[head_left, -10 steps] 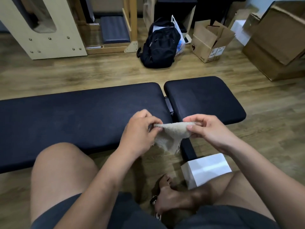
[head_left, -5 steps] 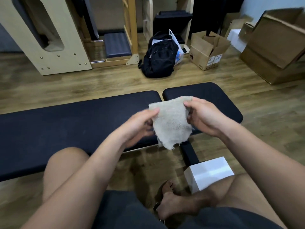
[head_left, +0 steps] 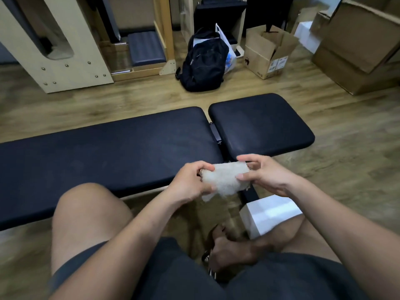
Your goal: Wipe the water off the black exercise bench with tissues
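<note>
Both hands hold the tissue [head_left: 225,178] in the air over the near edge of the black bench [head_left: 108,152]. Its long axis runs left to right, with one corner hanging down. The left hand [head_left: 190,182] fingers curl round its left end. The right hand [head_left: 266,176] pinches the right end. The tissue is blurred and seems folded.

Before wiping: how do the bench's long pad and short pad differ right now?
The long pad runs out of view on the left; the short pad is much shorter and wholly in view. The long pad lies left of the hinge gap, the short pad right. Both are black, padded and flat. The left hand and right hand hold the tissue in front of that gap.
</note>
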A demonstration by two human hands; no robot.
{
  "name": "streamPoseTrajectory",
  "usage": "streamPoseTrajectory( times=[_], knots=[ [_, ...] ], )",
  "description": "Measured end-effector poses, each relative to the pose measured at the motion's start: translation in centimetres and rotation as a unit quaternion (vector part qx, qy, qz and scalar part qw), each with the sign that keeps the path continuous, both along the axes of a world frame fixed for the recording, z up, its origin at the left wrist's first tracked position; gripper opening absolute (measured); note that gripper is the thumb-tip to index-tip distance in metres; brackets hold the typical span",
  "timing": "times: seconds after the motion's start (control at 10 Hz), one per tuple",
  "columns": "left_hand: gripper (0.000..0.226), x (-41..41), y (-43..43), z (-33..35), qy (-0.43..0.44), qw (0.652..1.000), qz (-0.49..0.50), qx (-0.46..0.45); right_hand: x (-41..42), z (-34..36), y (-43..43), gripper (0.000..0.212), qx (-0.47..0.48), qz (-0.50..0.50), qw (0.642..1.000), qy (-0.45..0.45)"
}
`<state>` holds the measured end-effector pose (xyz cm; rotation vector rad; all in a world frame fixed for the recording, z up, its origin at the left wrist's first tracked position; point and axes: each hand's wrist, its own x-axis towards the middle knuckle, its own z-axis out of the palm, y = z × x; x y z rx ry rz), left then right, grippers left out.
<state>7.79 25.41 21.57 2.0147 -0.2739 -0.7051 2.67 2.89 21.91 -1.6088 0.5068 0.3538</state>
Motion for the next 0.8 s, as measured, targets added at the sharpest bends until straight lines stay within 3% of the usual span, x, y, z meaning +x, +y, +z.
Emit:
streamPoseTrajectory(
  times=[0.2, 0.3, 0.4, 0.5, 0.6, 0.7, 0.8],
  knots=[
    [0.045, -1.2, -3.1, -0.5, -0.131, 0.98, -0.061, 0.137, -2.6, -0.9, -0.8, 0.052, -0.235, 0.133, 0.963, -0.017],
    [0.026, -1.7, -4.5, -1.0, -0.152, 0.972, -0.095, 0.153, -3.7, -1.4, -1.6, 0.035, -0.325, 0.169, 0.93, -0.037],
    [0.013, -2.1, -7.1, -2.1, -0.1, 0.978, -0.138, 0.122, -6.1, -2.3, -4.3, 0.012, -0.348, 0.125, 0.929, -0.031],
    [0.014, -2.6, -9.1, -2.8, 0.008, 0.988, -0.146, 0.052, -8.0, -2.7, -6.8, 0.006, -0.269, 0.038, 0.962, -0.008],
    [0.006, -4.3, -12.6, -4.3, 0.112, 0.986, -0.126, -0.009, -10.1, -4.0, -10.2, 0.019, -0.179, -0.085, 0.98, 0.006],
    [0.011, -5.5, -14.6, -6.2, 0.17, 0.982, -0.081, -0.01, -10.4, -5.8, -12.2, 0.032, -0.185, -0.126, 0.974, 0.026],
    [0.042, -5.9, -15.4, -9.0, 0.121, 0.985, -0.065, 0.102, -10.2, -7.5, -14.6, 0.051, -0.248, -0.173, 0.95, 0.081]
  ],
)
